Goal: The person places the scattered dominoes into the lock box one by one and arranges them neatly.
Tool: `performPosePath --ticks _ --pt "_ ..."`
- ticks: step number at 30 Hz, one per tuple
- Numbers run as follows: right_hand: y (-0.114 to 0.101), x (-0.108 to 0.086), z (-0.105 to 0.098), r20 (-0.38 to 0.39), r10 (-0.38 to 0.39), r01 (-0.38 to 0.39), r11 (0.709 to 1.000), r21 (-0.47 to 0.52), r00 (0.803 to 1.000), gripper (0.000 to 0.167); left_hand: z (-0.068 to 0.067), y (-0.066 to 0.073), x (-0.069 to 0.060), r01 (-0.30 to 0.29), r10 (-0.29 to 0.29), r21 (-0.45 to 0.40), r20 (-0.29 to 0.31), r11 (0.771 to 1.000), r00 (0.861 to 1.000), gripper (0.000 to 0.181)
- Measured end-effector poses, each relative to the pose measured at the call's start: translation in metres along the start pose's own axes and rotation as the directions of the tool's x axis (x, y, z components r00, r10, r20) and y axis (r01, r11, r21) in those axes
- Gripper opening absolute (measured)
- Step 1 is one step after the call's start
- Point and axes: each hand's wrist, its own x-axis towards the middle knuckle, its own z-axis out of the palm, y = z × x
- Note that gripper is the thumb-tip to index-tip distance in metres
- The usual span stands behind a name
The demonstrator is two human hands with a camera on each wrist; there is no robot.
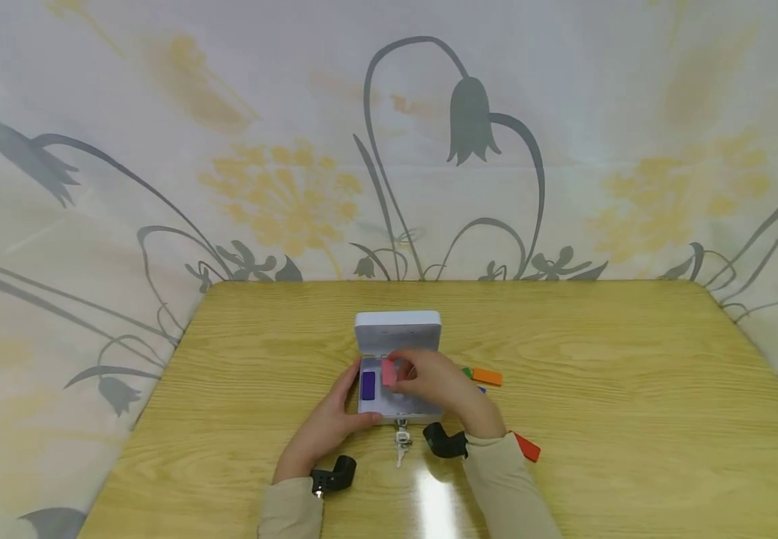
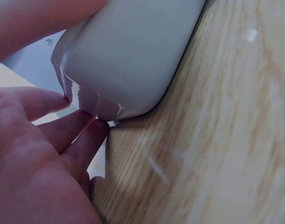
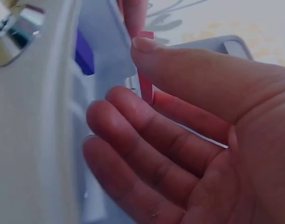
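A white metal box [image 1: 378,408] stands on the table with its lid [image 1: 398,322] raised at the back. My left hand [image 1: 324,432] holds the box at its left side, thumb on the front edge; the left wrist view shows fingertips touching the box's rounded corner. Between thumb and forefinger, my right hand [image 1: 437,380] pinches a pink flat block [image 1: 389,372], upright above the box's inside. The right wrist view shows its other fingers loosely bent. Inside the box, at the left, lies a purple block [image 1: 368,385]. Keys [image 1: 400,453] hang from the front lock.
Right of the box lie an orange block [image 1: 487,377], a green block [image 1: 466,372] and a blue block [image 1: 481,389], the last two partly hidden by my right hand. A red block [image 1: 527,447] lies beside my right sleeve. Patterned cloth hangs behind the wooden table [image 1: 631,359].
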Motion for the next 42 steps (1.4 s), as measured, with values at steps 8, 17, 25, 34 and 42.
performPosePath --ticks 8,17,25,34,42 --pt "0.004 0.004 0.008 -0.002 -0.020 0.020 0.999 -0.038 1.000 0.038 0.000 -0.007 0.003 -0.011 0.011 -0.015 0.008 1.000 1.000 0.093" --pt "-0.002 0.006 0.018 0.007 -0.026 0.027 0.980 -0.199 1.000 0.039 -0.004 0.021 -0.008 0.002 -0.001 -0.035 0.034 0.999 0.999 0.090" --pt "-0.001 0.007 0.024 -0.049 -0.044 0.029 0.959 -0.280 0.998 0.035 -0.004 0.018 -0.007 -0.003 0.005 -0.043 0.035 0.999 0.999 0.090" --pt "-0.001 0.007 0.029 -0.112 -0.074 0.028 0.931 -0.364 0.991 0.024 -0.004 0.018 -0.006 -0.017 0.018 -0.042 0.033 0.999 0.999 0.091" --pt "-0.001 0.009 0.034 -0.123 -0.046 -0.008 0.911 -0.412 0.991 0.024 -0.004 0.019 -0.007 -0.022 0.024 -0.044 0.031 0.999 0.999 0.091"
